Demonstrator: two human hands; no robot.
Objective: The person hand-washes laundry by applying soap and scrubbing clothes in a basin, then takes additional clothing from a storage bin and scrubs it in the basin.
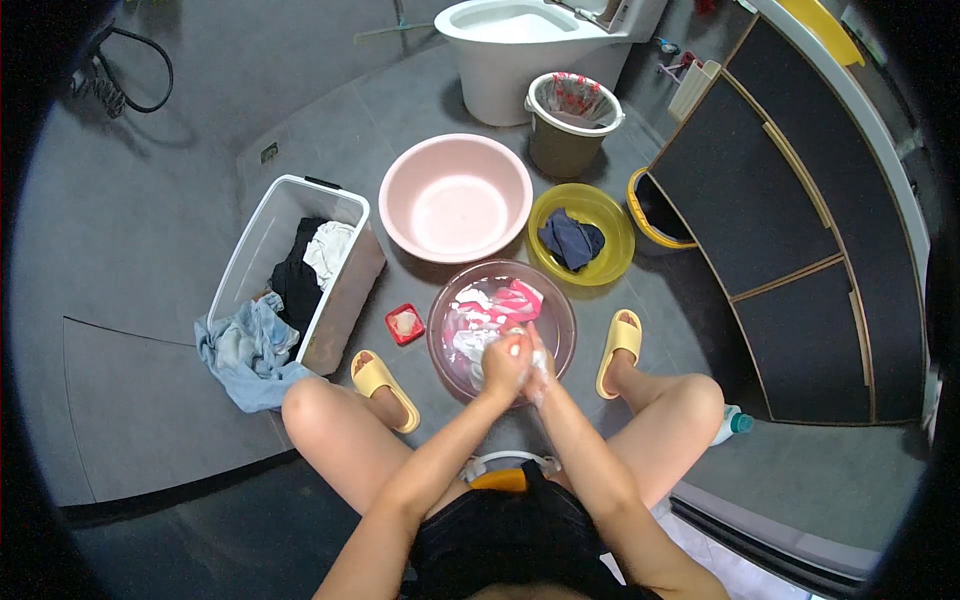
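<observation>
My left hand (507, 364) and my right hand (539, 368) are pressed together, fingers curled, over the near right part of a purple-brown basin (436, 352). White suds cling to both, thickest along the right hand and wrist. Whatever lies between the fingers is mostly hidden; only a small white patch shows there. Just beyond the fingertips, a pink and white cloth (518, 298) lies in the basin's water. White wet fabric (470, 344) is beside it, to the left of my hands. A small red dish (405, 324) with a pale block in it sits left of the basin.
A clear bin (338, 335) of clothes stands left, with blue denim (248, 352) hanging over its edge. Beyond the basin are a pink tub (456, 198), a yellow basin (625, 262) holding dark cloth, a waste bin (565, 148) and a toilet (490, 75). Dark cabinets (745, 190) stand right.
</observation>
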